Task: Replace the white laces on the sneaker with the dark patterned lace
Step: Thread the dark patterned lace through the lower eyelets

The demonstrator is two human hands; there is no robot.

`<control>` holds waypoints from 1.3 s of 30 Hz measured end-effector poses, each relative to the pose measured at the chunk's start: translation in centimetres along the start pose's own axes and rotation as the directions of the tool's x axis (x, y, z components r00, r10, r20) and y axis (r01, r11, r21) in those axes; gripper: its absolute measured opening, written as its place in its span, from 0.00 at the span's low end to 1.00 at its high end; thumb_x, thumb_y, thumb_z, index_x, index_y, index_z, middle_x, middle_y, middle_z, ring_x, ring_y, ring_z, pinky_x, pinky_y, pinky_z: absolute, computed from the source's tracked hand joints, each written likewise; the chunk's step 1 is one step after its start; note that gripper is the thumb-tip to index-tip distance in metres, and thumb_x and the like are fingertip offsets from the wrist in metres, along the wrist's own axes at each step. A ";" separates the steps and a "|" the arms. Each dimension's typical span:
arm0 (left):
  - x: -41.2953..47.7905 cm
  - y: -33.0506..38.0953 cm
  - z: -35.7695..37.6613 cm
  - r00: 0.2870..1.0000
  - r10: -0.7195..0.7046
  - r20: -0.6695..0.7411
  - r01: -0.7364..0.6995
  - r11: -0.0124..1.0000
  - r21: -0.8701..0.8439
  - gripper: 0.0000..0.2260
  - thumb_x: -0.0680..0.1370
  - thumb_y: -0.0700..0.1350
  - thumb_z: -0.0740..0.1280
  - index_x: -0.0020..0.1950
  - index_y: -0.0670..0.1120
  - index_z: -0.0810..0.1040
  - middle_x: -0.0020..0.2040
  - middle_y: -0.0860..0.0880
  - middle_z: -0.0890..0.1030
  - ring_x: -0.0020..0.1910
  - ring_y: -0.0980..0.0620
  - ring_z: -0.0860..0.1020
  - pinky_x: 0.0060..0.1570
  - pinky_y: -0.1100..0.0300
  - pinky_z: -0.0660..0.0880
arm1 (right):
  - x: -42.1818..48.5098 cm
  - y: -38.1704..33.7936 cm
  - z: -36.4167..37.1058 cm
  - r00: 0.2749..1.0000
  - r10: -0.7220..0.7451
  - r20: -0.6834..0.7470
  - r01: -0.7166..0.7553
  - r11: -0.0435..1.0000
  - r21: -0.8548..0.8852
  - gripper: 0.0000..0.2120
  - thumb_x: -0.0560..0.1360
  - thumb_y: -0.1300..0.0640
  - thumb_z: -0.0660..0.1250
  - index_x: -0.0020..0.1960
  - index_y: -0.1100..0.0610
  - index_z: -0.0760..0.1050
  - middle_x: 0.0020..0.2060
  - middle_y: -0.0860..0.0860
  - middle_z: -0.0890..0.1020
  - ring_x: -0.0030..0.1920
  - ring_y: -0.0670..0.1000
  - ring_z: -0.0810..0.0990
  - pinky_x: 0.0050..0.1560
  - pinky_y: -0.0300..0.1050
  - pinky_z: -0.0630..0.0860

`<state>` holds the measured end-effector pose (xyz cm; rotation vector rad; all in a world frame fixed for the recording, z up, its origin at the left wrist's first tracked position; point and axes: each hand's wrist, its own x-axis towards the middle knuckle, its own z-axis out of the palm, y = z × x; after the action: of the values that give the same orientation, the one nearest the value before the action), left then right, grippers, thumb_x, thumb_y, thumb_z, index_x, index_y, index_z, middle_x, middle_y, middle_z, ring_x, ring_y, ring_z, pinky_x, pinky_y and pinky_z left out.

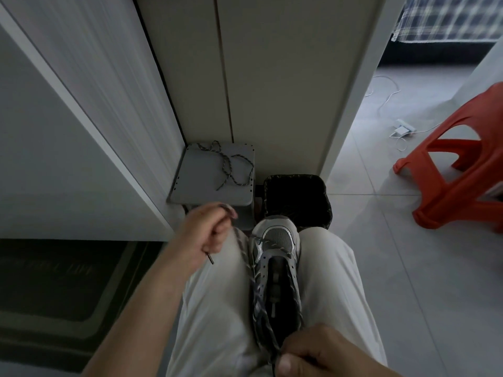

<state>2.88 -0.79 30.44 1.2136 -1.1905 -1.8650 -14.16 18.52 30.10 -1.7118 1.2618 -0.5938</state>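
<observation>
The sneaker (276, 257) sits wedged between the person's thighs, toe pointing away and tongue side up. We judge this grip of the legs keeps it steady and frees both hands. Its upper is grey mesh with glossy silver overlays and a row of punched eyelets down each side of a dark tongue. The dark patterned lace (241, 248), a round braided cord flecked with pale thread, crosses the eyelets nearest the toe, and we see no white lace anywhere. The left hand (206, 232) is curled into a fist around one end, drawn up and to the left so the strand runs taut, its stiff aglet (210, 259) poking out below the fist. The right hand (318, 352), near the heel, pinches the other strand between thumb and curled fingers, likely to even the two lengths. The pale trousers (217, 308) look soft and creased. Beyond the toe, a second patterned lace (228, 165) lies looped on a small grey plastic stool (190, 183), beside a bin with a black liner (296, 197). A red moulded stool (457, 170) stands well apart on smooth grey tiles (394, 240).
</observation>
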 end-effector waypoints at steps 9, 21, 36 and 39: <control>2.3 -7.1 4.5 0.885 0.343 0.316 -0.416 0.274 0.867 0.11 0.73 0.52 0.69 0.55 0.53 0.76 0.54 0.58 0.71 0.51 0.56 0.73 0.44 0.60 0.71 | 2.0 2.3 -0.1 0.839 0.431 -0.333 -0.528 0.494 -0.691 0.21 0.77 0.36 0.50 0.56 0.52 0.67 0.44 0.47 0.81 0.45 0.52 0.81 0.34 0.43 0.64; 2.0 -5.0 4.9 0.918 0.286 0.277 -0.344 0.222 0.912 0.10 0.73 0.53 0.69 0.53 0.54 0.78 0.53 0.57 0.74 0.49 0.55 0.75 0.43 0.61 0.70 | -0.4 2.3 1.3 0.830 0.410 -0.378 -0.558 0.640 -0.528 0.31 0.71 0.28 0.49 0.70 0.38 0.52 0.48 0.47 0.82 0.49 0.50 0.81 0.45 0.43 0.72; 0.9 -3.3 3.4 0.967 0.192 0.168 -0.220 0.290 0.931 0.13 0.76 0.46 0.65 0.61 0.50 0.73 0.56 0.53 0.78 0.51 0.55 0.76 0.47 0.61 0.72 | 1.4 1.2 -2.6 0.881 0.244 -0.404 -0.322 0.937 -0.135 0.16 0.74 0.39 0.57 0.39 0.47 0.78 0.27 0.38 0.77 0.29 0.42 0.74 0.32 0.38 0.70; 2.2 -5.0 3.4 0.976 0.166 0.143 -0.184 0.272 0.944 0.15 0.74 0.48 0.66 0.60 0.47 0.70 0.53 0.50 0.77 0.49 0.50 0.77 0.45 0.57 0.74 | 0.2 2.9 -3.6 0.802 0.392 -0.451 -0.562 0.751 -0.347 0.30 0.73 0.32 0.45 0.40 0.52 0.77 0.33 0.46 0.80 0.36 0.44 0.77 0.37 0.39 0.72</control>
<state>-1.22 0.58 25.67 1.4999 -2.5320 -0.8095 -18.40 16.75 29.28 -1.5721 2.1752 -0.2903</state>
